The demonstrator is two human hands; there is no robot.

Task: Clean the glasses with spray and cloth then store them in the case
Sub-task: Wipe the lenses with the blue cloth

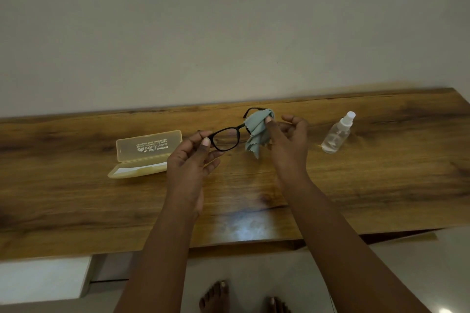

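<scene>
Left hand (189, 157) pinches the glasses (226, 138) at one frame corner, above the table (76, 198); right hand (288, 140) presses the cloth (258, 132) around the other lens — wiping underway. Beyond, the case (146, 154) lies open, spray bottle (337, 134) upright — storing remains.

wooden table (76, 201) | open case (145, 157) left | spray bottle (337, 134) right

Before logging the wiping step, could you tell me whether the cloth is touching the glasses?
Touching. The head view shows the blue cloth wrapped over one lens of the glasses, pinched there by the right hand.
</scene>
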